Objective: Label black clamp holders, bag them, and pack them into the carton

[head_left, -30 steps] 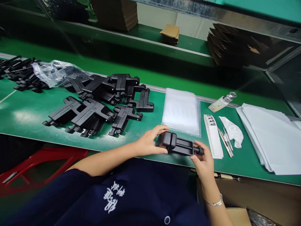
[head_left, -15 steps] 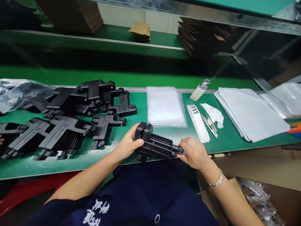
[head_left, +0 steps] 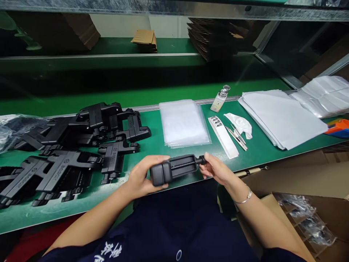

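Observation:
A black plastic clamp-like holder (head_left: pixel 181 168) is held between my two hands over the front edge of the green bench. My left hand (head_left: pixel 141 177) is wrapped round its thick left end, thumb and fingers on opposite sides. At the other end, my right hand (head_left: pixel 215 169) pinches the narrow knob. The holder's open channel with a threaded rod faces up. Left of my hands lie several similar black holders (head_left: pixel 58 167), heaped on the bench. Just beyond the held one is a stack of clear plastic bags (head_left: pixel 184 123).
To the right are a label strip (head_left: pixel 223 138), tweezers (head_left: pixel 237 138), a white crumpled cloth (head_left: pixel 241 123), a small bottle (head_left: pixel 220 98) and white sheets (head_left: pixel 280 118). A cardboard box (head_left: pixel 268 203) with plastic-wrapped items stands below the bench. A metal shelf edge (head_left: pixel 191 8) crosses overhead.
The holder has been rolled so its channel with the rod now faces up. My left hand has shifted its grip round the thick end. The camera view has turned slightly right.

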`<state>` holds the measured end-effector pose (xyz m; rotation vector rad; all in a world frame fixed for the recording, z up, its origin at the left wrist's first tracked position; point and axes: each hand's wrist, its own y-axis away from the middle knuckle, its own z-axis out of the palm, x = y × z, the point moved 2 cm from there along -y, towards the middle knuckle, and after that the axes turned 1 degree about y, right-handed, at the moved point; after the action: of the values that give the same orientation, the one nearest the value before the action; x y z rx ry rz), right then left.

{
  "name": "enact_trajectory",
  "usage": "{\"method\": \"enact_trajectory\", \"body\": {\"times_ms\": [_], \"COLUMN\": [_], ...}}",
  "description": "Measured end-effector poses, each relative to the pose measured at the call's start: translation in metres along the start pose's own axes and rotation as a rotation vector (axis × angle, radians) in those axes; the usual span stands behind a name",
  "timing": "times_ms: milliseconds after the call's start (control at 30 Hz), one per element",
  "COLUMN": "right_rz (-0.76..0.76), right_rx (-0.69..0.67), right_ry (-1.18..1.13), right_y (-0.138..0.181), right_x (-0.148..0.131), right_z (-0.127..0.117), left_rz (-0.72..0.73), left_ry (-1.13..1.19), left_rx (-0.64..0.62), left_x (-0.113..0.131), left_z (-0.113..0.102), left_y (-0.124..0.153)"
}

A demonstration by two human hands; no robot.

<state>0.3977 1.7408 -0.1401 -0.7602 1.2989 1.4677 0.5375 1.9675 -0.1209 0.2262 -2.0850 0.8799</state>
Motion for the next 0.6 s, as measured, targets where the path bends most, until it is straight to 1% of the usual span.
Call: {"method": "enact_trajectory", "body": {"times_ms": [67, 100, 167, 200, 300, 367, 467, 533, 600], "right_rz": [-0.179, -0.247, -0.300, -0.292, -0.236, -0.198, -0.131, -0.078, -0.062], "right_rx": [0.167, 0.245, 0.345, 0.362, 0.351, 0.353, 0.376, 0.373, 0.361], "right_ry": [0.156, 0.253, 0.375, 0.369, 0.201, 0.114, 0.039, 0.005, -0.012], "right_y": [0.002, 0.002, 0.001, 0.000, -0.008, -0.013, -0.017, -0.019, -0.021], "right_x": [-0.004, -0.006, -0.006, -0.004, 0.005, 0.012, 0.020, 0.023, 0.024], "right_z": [-0.003, -0.004, -0.003, -0.003, -0.001, -0.001, -0.003, -0.005, -0.006], "left_rz": [-0.232, -0.330, -0.455, -0.490, -0.539, -0.553, -0.568, -0.547, -0.540], "left_ry": [0.090, 0.157, 0.290, 0.339, 0.412, 0.439, 0.474, 0.475, 0.469], "left_rx": [0.173, 0.228, 0.294, 0.314, 0.342, 0.320, 0.298, 0.295, 0.295], "left_x": [-0.008, -0.013, -0.020, -0.023, -0.029, -0.030, -0.030, -0.029, -0.029], "left_z": [0.009, 0.015, 0.026, 0.030, 0.038, 0.039, 0.038, 0.039, 0.040], "left_y": [0.002, 0.003, 0.002, 0.000, -0.006, -0.010, -0.013, -0.014, -0.014]}}
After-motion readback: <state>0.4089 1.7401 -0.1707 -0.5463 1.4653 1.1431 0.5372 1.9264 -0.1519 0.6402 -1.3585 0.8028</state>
